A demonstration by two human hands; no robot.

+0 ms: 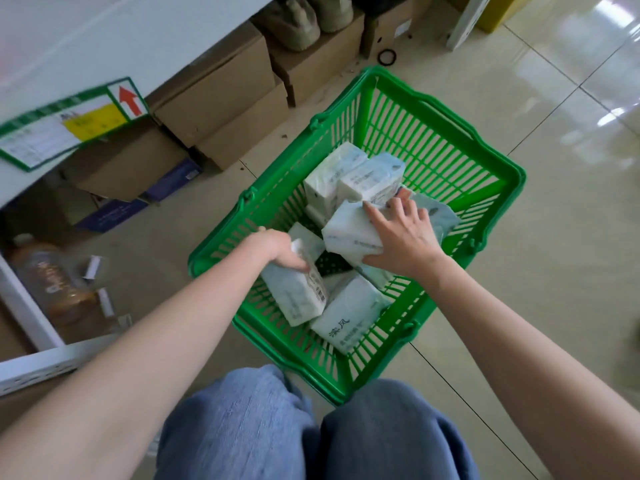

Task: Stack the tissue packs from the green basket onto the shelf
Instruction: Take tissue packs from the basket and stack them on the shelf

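A green plastic basket (440, 140) stands on the tiled floor in front of my knees. Several white tissue packs lie jumbled inside it. My left hand (277, 251) is closed around one tissue pack (294, 294) at the basket's near left side. My right hand (403, 233) grips another pack (349, 230) in the middle of the basket, fingers spread over its top. Two more packs (353, 174) lean together at the far side, and one printed pack (349, 317) lies at the near corner. The white shelf (86, 36) runs along the upper left.
A green-framed price label (69, 124) with a red arrow hangs on the shelf edge. Cardboard boxes (221, 98) sit under the shelf on the floor. A bottle (52, 275) lies at the left beside a white shelf rail (24, 306). Glossy floor tiles extend to the right.
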